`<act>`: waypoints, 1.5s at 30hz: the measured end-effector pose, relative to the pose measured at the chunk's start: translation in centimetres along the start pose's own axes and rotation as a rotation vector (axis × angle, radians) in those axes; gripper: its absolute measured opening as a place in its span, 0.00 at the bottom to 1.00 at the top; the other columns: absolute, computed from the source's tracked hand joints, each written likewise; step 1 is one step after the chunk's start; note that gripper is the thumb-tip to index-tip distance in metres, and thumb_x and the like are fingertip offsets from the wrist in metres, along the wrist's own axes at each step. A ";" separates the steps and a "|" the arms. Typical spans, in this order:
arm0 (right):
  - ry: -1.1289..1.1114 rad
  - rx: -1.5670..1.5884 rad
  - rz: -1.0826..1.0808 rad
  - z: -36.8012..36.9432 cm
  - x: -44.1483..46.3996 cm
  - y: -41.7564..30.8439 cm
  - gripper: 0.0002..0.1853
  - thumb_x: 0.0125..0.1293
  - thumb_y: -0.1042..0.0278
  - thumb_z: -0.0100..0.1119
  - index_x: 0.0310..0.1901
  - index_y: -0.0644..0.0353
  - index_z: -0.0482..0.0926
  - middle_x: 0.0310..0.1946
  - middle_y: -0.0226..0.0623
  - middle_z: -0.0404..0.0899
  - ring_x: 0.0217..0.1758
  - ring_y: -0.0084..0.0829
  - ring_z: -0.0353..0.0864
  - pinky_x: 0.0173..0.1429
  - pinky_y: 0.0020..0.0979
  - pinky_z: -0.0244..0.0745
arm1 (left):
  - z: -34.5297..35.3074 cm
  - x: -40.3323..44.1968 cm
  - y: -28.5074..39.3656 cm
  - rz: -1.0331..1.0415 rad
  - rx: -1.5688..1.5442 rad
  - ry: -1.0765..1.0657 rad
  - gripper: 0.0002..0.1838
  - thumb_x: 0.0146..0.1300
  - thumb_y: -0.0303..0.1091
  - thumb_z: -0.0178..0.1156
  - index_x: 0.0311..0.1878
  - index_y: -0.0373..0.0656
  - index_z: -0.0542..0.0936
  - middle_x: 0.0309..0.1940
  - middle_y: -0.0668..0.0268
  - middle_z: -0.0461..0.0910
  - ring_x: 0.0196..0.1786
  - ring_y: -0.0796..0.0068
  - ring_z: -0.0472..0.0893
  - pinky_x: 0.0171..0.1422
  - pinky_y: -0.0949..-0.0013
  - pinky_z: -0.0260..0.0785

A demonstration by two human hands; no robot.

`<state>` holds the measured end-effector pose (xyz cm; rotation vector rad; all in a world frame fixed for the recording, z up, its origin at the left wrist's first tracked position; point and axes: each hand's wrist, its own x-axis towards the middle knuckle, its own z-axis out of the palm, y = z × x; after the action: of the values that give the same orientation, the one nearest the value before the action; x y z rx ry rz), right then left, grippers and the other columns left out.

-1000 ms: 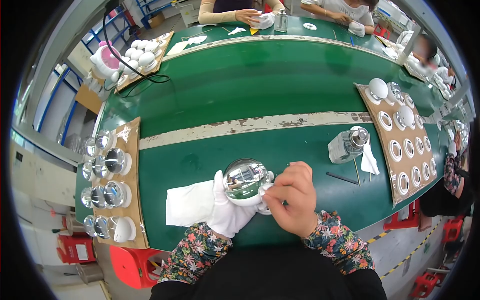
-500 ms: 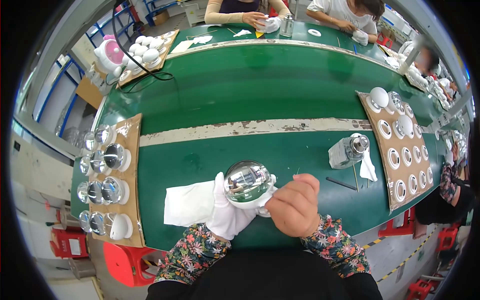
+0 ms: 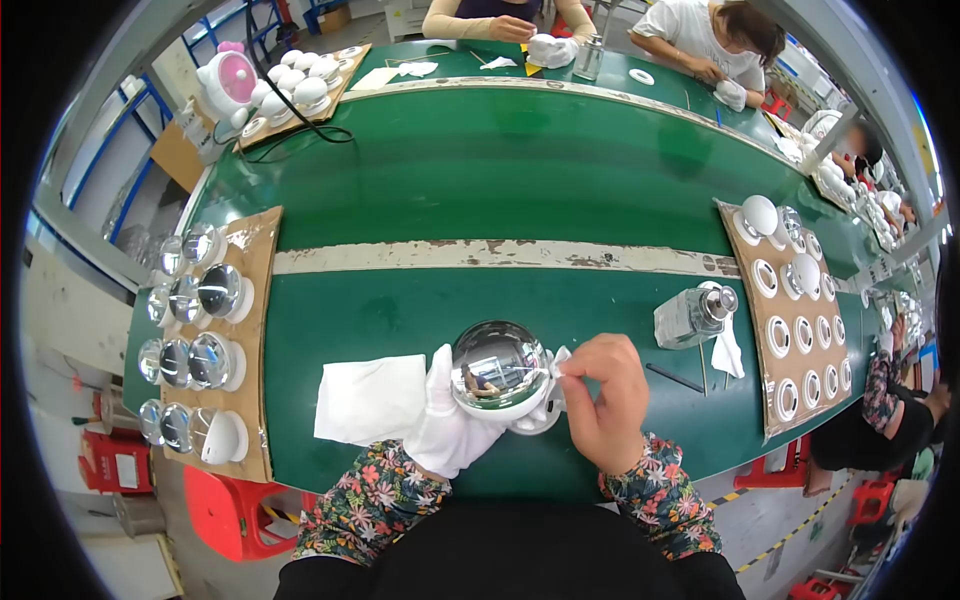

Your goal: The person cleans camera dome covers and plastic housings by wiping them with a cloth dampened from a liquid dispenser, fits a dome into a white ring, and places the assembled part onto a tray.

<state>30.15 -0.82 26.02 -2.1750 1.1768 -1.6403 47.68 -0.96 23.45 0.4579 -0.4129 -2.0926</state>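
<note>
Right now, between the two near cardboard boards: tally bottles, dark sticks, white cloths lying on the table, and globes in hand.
Bottles: 1
Dark sticks: 1
White cloths lying on the table: 2
Globes in the left hand: 1
Total: 5

A glossy green table [image 3: 420, 200], crossed by a scuffed pale strip [image 3: 500, 257], carries a flat white cloth [image 3: 370, 398] near its front edge, a cardboard sheet [image 3: 257, 390] at left, and, at right, a clear bottle [image 3: 683, 318], a dark stick [image 3: 675, 378] and a second cardboard sheet [image 3: 799, 362].
</note>
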 end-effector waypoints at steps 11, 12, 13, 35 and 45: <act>-0.092 -0.131 -0.242 0.2 -0.5 -0.8 0.15 0.44 0.81 0.67 0.37 0.60 0.82 0.34 0.33 0.78 0.38 0.38 0.75 0.42 0.39 0.73 | -1.0 0.2 -0.3 0.029 0.024 -0.008 0.46 0.66 0.76 0.37 0.67 0.42 0.68 0.64 0.53 0.73 0.64 0.59 0.75 0.67 0.56 0.68; -0.090 -0.133 -0.240 0.2 -0.5 -0.8 0.15 0.44 0.81 0.67 0.38 0.60 0.82 0.34 0.33 0.78 0.38 0.38 0.75 0.42 0.39 0.73 | -0.9 0.2 -0.3 0.026 0.029 -0.007 0.46 0.66 0.75 0.37 0.68 0.42 0.68 0.64 0.53 0.72 0.64 0.59 0.74 0.68 0.56 0.67; -0.081 -0.121 -0.216 0.2 -0.5 -0.8 0.15 0.45 0.81 0.66 0.37 0.59 0.82 0.33 0.34 0.78 0.38 0.38 0.76 0.42 0.39 0.73 | -0.8 0.2 -0.3 0.028 0.038 0.000 0.46 0.66 0.75 0.36 0.68 0.41 0.68 0.64 0.53 0.73 0.65 0.59 0.74 0.69 0.55 0.67; -0.005 0.351 0.335 0.2 -0.8 0.7 0.06 0.59 0.79 0.64 0.37 0.63 0.78 0.33 0.37 0.80 0.38 0.36 0.77 0.46 0.33 0.72 | 0.0 0.2 0.6 -0.082 -0.064 0.022 0.46 0.66 0.73 0.43 0.68 0.38 0.66 0.65 0.51 0.69 0.62 0.54 0.75 0.63 0.53 0.73; -0.086 0.143 0.018 -0.3 -0.2 0.4 0.08 0.52 0.82 0.65 0.34 0.62 0.78 0.31 0.37 0.78 0.34 0.39 0.75 0.44 0.38 0.72 | -0.2 0.5 0.7 0.024 0.125 -0.098 0.48 0.62 0.70 0.53 0.74 0.44 0.58 0.67 0.51 0.67 0.70 0.56 0.68 0.73 0.49 0.62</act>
<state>29.69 -0.84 25.74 -2.1175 1.0198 -1.5560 48.06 -1.73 23.51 0.4216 -0.6063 -2.0796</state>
